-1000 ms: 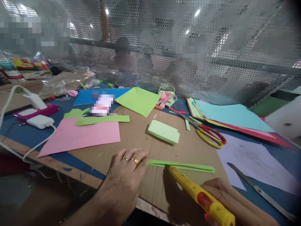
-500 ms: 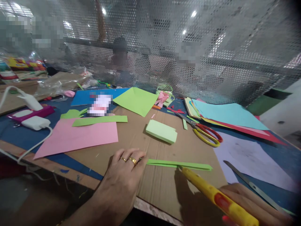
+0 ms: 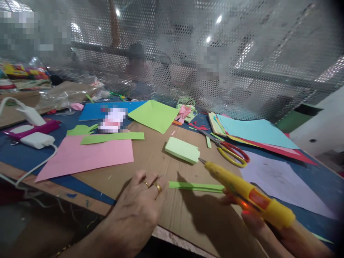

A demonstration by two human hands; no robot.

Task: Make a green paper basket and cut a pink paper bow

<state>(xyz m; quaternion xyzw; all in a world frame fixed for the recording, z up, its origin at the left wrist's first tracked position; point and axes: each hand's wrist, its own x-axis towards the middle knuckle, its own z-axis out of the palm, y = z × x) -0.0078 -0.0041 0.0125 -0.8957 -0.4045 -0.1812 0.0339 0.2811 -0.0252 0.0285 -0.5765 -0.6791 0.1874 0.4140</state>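
My right hand [image 3: 266,222] is closed around a yellow glue gun [image 3: 242,191], which has a small red light glowing near its grip. The gun's metal nozzle points left, close to the right corner of a pale green folded paper box [image 3: 182,149]. A narrow, folded green paper strip [image 3: 196,186] lies on the cardboard below, its right part hidden by the gun and fingers. At the strip's left end my left hand [image 3: 145,197] rests on the cardboard with curled fingers and two gold rings. Its fingertips are hidden from view.
Scissors [image 3: 232,152] with red and yellow handles lie right of the box. Coloured sheets [image 3: 258,130] are stacked behind them. A pink sheet [image 3: 107,154] and a white plug with cable [image 3: 39,139] are on the left. The cardboard [image 3: 172,211] reaches the table's front edge.
The glue gun has lifted off the green strip and swung up and away, its nozzle now near the pale green box. My left hand has stayed almost in place.
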